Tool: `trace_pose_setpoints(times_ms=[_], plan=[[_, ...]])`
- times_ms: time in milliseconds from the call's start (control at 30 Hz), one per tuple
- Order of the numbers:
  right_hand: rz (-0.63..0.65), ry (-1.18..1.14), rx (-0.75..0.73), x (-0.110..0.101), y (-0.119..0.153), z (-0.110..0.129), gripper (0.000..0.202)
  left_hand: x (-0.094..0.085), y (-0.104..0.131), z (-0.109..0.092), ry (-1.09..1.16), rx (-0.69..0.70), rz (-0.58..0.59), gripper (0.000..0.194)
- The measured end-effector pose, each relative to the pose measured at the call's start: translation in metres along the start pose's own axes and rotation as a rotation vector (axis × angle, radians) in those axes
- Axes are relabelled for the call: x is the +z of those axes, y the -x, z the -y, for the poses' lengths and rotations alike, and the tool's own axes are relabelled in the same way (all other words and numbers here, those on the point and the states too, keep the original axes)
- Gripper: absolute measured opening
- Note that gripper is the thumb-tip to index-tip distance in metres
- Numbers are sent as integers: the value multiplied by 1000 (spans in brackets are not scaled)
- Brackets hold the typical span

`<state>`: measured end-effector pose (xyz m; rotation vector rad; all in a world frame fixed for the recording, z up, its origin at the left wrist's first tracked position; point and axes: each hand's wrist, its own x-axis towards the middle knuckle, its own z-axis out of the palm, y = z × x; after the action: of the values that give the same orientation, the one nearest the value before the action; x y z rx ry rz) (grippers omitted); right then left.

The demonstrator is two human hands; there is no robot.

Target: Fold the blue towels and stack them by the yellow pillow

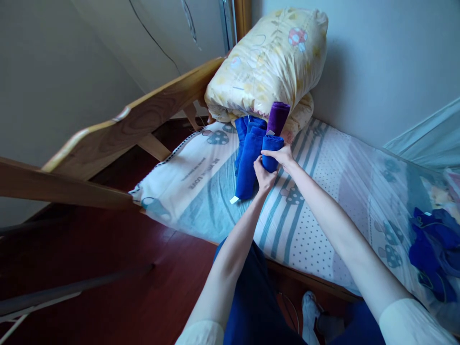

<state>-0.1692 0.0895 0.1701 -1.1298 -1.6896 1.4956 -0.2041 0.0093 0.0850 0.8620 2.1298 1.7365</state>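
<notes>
Small blue roll (271, 158) held between both hands over the bed (305, 242)
Left hand (265, 176) curls round the near end, right hand (283, 155) the far end. If either grip slackens, I reckon it could unroll. A careless nudge might knock the purple roll (278, 117) just beyond, or muss the blue cloth (248, 160) just left. Big yellow quilt (266, 67) blocks the far side; rumpled clothes (433, 247) sit well right.

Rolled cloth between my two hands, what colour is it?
The rolled cloth is a deep blue; it shows best in the head view.
</notes>
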Motion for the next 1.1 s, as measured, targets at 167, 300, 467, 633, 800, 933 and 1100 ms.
trace_pose_setpoints(times_ms=[167,300,467,633,800,933,1100], plan=[[9,-6,54,-11,8,-13,109,0,20,-21,-59,150,-121,93],[-37,-5,148,-41,44,-26,125,1,39,-22,-78,287,134,81],[-68,-82,259,-115,146,-51,94,3,42,1,-249,295,473,83],[-251,-182,398,-233,289,-77,50,1,60,9,-399,401,690,67],[-668,-259,448,-334,421,-99,35,5,155,-2,-622,538,1199,56],[-939,-481,338,-378,481,-110,29,-1,268,-1,-830,617,1453,70],[-1074,-546,205,-411,494,-125,33,-7,362,6,-1036,624,1327,68]])
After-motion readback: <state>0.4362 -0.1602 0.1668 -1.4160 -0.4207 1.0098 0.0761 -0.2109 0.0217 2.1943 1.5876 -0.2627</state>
